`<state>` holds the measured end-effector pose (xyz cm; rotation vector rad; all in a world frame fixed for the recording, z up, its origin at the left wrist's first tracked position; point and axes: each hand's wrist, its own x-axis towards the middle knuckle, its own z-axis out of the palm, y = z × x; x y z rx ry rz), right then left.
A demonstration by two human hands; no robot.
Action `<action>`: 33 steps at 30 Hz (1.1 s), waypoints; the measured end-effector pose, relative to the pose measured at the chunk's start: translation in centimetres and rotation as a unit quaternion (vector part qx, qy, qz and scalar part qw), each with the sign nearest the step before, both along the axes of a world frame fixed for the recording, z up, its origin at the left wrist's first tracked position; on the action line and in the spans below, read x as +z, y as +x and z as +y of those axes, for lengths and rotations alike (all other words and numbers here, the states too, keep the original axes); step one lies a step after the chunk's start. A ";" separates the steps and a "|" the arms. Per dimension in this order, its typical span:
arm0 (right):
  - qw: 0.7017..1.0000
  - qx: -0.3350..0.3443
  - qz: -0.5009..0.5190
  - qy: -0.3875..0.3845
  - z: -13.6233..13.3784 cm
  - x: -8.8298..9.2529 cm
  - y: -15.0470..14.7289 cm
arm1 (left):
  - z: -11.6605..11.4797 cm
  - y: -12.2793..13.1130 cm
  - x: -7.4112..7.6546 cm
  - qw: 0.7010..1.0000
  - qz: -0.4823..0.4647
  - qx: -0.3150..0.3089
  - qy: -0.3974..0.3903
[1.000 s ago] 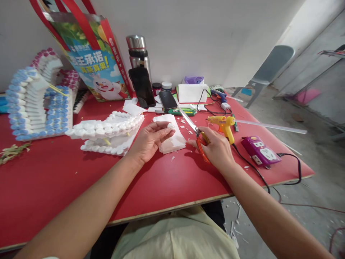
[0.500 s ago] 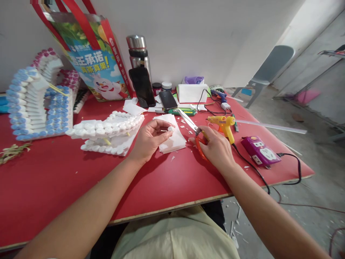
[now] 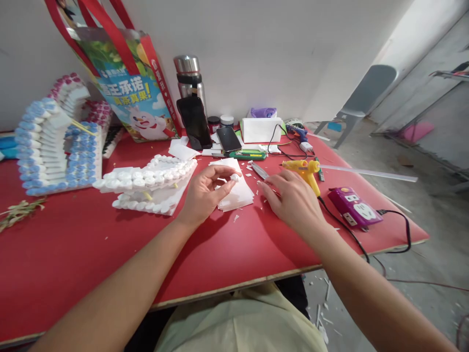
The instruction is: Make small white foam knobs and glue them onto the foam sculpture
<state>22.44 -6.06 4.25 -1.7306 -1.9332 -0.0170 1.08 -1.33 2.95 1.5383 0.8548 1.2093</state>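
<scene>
Between thumb and fingers, my left hand (image 3: 205,195) pinches a small white rolled piece (image 3: 235,177) above a stack of white paper sheets (image 3: 238,198). My right hand (image 3: 295,198) has its fingers loosely stretched out, palm down. Partly hidden under it lie scissors (image 3: 260,171), blades pointing away to the left; the handles are mostly covered. Left of my left hand stands a white curved model (image 3: 146,178) built of small white rolls and flat sheets. A yellow glue gun (image 3: 306,168) rests just beyond my right hand.
A purple power socket (image 3: 354,208) with a black cable is at the right. Blue-and-white roll models (image 3: 54,151) and a printed bag (image 3: 135,93) stand at the left. Behind are a steel flask (image 3: 188,73), two phones (image 3: 229,139) and a green cutter (image 3: 247,155). White scraps dot the red table (image 3: 220,254).
The scissors, held in my right hand before, now lie on the table with that hand loosened over them. My left hand keeps its pinch on the white piece. The view has shifted slightly.
</scene>
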 end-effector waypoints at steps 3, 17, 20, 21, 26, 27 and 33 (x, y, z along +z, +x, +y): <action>0.964 0.084 0.192 -0.166 1.5 2.4 -1.6 | 0.0 0.0 0.1 1.000 -0.014 0.019 -0.006; 0.676 0.177 0.657 -0.283 3.9 -2.1 -5.5 | -0.3 -0.3 -0.4 0.995 0.072 0.052 0.036; 0.686 0.154 0.657 -0.272 4.0 -2.2 -5.7 | -0.5 0.1 -0.6 0.996 0.070 0.052 0.022; 0.688 0.147 0.658 -0.269 4.0 -2.3 -5.8 | -0.6 0.2 -0.7 0.996 0.074 0.053 0.022; 0.701 0.124 0.656 -0.250 4.2 -2.4 -5.9 | -0.4 0.6 -1.2 0.997 0.062 0.054 -0.005; 0.700 0.123 0.656 -0.256 4.2 -2.4 -5.8 | -0.4 0.6 -1.3 0.997 0.050 0.054 -0.017; 0.627 0.150 0.671 -0.366 4.9 -2.1 -4.8 | -0.1 0.5 -1.5 0.997 0.023 0.062 -0.044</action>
